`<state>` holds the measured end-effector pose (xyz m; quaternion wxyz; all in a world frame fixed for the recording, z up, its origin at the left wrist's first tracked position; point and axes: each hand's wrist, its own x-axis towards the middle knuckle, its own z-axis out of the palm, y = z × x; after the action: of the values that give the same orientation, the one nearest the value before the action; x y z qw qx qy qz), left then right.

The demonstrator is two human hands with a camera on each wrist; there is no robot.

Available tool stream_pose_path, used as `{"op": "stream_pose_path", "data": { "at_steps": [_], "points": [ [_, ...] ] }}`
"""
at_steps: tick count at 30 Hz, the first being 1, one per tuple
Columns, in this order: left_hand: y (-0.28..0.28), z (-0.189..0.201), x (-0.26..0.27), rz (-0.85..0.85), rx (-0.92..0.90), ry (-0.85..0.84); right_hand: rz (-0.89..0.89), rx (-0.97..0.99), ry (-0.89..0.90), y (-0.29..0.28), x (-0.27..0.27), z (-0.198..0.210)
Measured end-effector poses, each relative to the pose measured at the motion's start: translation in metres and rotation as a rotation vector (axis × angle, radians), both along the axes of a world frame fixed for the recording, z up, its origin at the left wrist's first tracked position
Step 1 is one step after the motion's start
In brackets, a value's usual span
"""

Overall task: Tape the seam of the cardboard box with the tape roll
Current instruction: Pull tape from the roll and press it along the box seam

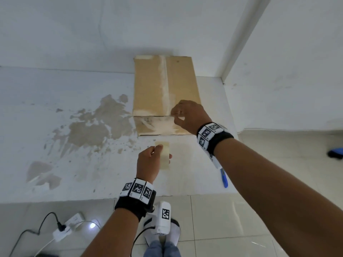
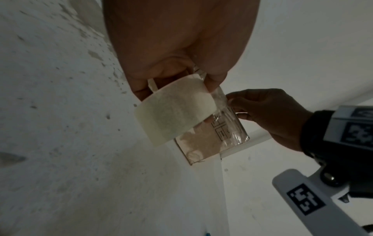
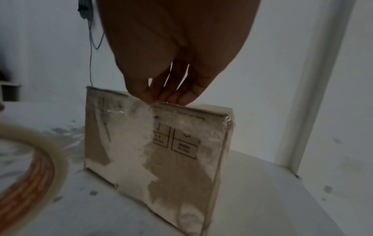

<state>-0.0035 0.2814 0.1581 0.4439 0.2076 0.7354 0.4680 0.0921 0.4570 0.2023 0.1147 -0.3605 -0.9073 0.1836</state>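
box: cardboard box point(image 1: 163, 89) sits on the white table point(image 1: 65, 101), up around 12 o'clock from the hands, back end against the wall; old whitish tape residue runs down the top seam and over the near face
roll: tape roll point(image 1: 164, 156) is out in front of the box, toward 6 o'clock from it; held off the table
left hand: left hand point(image 1: 148, 164) has fingers and thumb curled round the roll; firm grip, looks like
right hand: right hand point(image 1: 189, 115) is at the box's near top edge, about 1 o'clock from the roll; fingertips point(image 3: 161, 97) bunched together pinching the clear tape end right at that edge
tape strip: clear strip point(image 2: 220, 99) stretches from roll to the right fingers
extras: blue pen point(image 1: 224, 178) on the table at roughly 3 o'clock from the roll; brownish stain point(image 1: 96, 125) off at 9 o'clock; power strip point(image 1: 72, 220) on the floor
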Motion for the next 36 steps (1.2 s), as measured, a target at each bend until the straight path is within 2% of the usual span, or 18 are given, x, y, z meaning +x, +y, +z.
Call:
{"op": "stream_pose_path", "data": {
  "at_steps": [6, 12, 19, 24, 33, 36],
  "points": [
    [-0.002, -0.006, -0.012, 0.025, -0.006, 0.004, 0.039, 0.181, -0.096, 0.002, -0.011, -0.013],
    [0.001, -0.011, -0.015, 0.045, -0.006, -0.038, 0.042, 0.280, -0.174, -0.002, -0.019, -0.019],
    [0.006, -0.014, -0.014, 0.055, -0.003, -0.053, 0.110, 0.247, -0.101, 0.001, -0.010, -0.021],
    [0.008, -0.015, -0.014, 0.032, -0.009, -0.039, 0.080, 0.213, -0.018, 0.005, -0.012, -0.021],
    [0.012, -0.014, -0.017, 0.031, -0.005, -0.030, 0.052, 0.305, -0.103, 0.001, -0.023, -0.025],
    [0.014, -0.013, -0.017, 0.034, 0.001, -0.024, 0.075, 0.278, -0.057, 0.001, -0.017, -0.025]
  ]
}}
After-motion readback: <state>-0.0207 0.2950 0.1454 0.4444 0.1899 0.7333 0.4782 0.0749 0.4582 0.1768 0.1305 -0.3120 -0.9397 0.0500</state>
